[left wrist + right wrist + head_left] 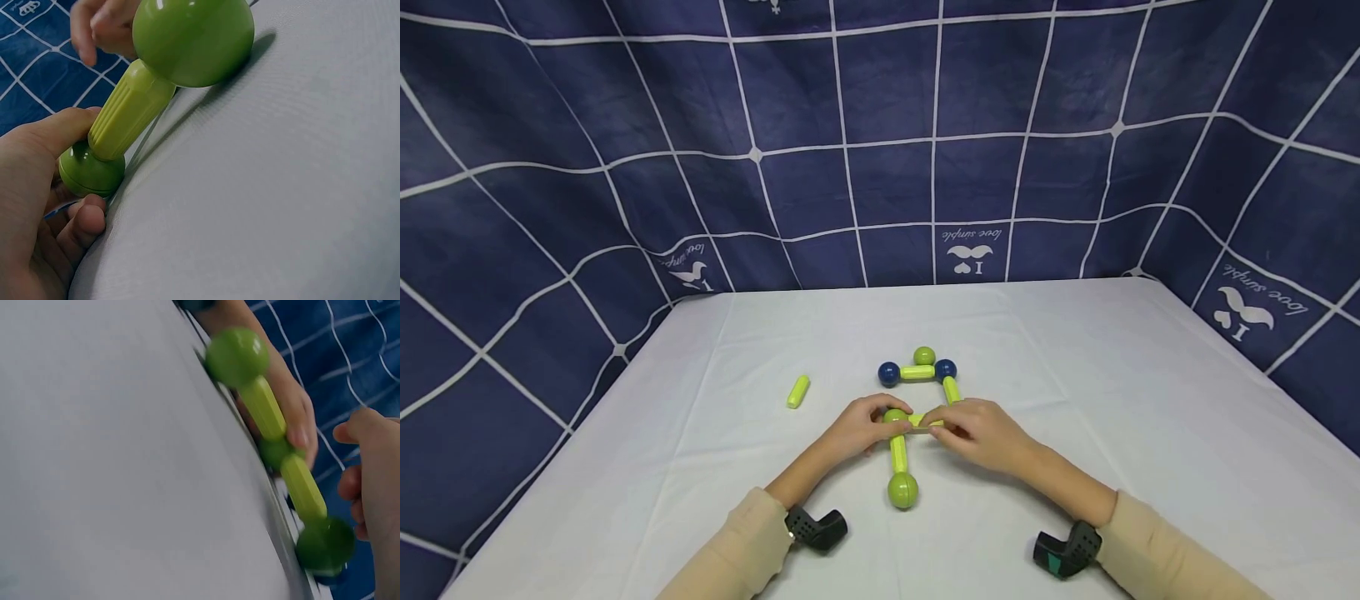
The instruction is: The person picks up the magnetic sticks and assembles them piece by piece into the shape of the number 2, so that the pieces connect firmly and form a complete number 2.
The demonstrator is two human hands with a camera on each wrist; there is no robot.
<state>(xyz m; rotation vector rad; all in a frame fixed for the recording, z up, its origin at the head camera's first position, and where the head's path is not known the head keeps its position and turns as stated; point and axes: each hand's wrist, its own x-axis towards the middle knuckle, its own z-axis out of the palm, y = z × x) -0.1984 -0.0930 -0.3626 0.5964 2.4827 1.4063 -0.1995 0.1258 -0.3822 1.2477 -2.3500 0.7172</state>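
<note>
My left hand (pixel 859 427) grips a green ball (pixel 94 172) with thumb and fingers, at the corner of a ball-and-rod construction. From it one yellow-green rod (pixel 898 454) runs toward me to another green ball (pixel 902 490). A second rod (pixel 303 487) leads right to a third green ball (pixel 325 542), hidden in the head view by my right hand (pixel 981 429). That hand hovers beside this end with loosely bent fingers and nothing between them; the right wrist view shows a gap between thumb and ball.
Beyond my right hand, a rod (pixel 951 389) reaches a blue ball (pixel 946 369), joined by another rod (pixel 917 372) to a second blue ball (pixel 889 374). A green ball (pixel 924 356) sits just behind. One loose rod (pixel 798 392) lies left on the white-covered table (pixel 737 358).
</note>
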